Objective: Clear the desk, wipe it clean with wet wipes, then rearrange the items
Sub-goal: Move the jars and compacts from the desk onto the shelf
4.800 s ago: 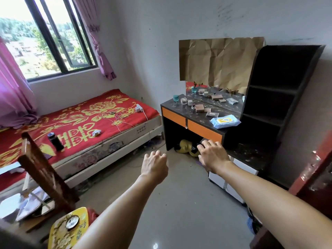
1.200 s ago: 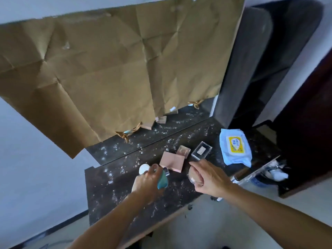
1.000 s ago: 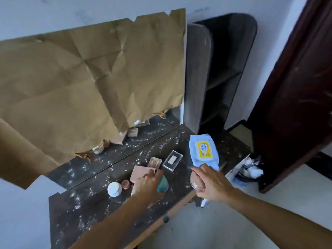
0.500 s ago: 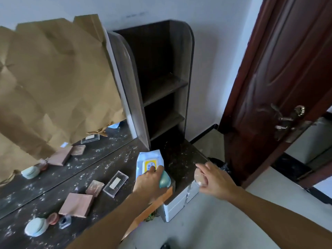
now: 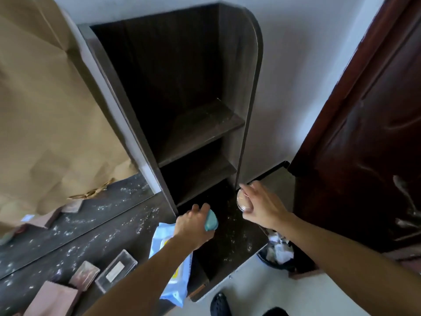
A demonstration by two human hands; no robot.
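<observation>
Your left hand (image 5: 193,224), fingers clamped on a teal jar (image 5: 211,220), and right hand (image 5: 262,207), gripping a clear jar (image 5: 242,199), have swung from the counter (image 5: 68,236) at lower left toward the shelf unit (image 5: 200,124) at centre: clearing underway.

A room in a home, seen at a dressing table. A dark speckled tabletop (image 5: 95,226) at lower left carries small cosmetic cases (image 5: 116,269) and a pack of wet wipes (image 5: 176,279). Brown paper (image 5: 45,106) covers the upper left above a mirror strip (image 5: 68,224). A dark shelf unit (image 5: 182,92) fills the centre, a panelled wooden door (image 5: 364,133) the right edge, and a waste bin (image 5: 276,253) stands at lower right.
</observation>
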